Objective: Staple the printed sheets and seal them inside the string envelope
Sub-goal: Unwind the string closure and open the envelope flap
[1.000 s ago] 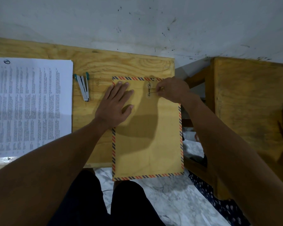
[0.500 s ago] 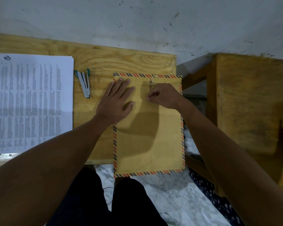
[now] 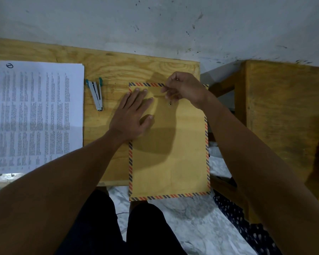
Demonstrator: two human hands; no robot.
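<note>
Brown paper string envelope with striped border (image 3: 169, 153) lies on the wooden table (image 3: 118, 70), overhanging its near edge. Your left hand (image 3: 132, 116) presses it flat, fingers straight; your right hand (image 3: 182, 87) pinches the top flap.

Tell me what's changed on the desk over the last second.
The right hand, which was working the string at the envelope's closure, has moved up to the top edge and now pinches the flap there; the lower button is uncovered. The left hand still presses flat on the envelope. The printed sheets and stapler haven't moved.
</note>
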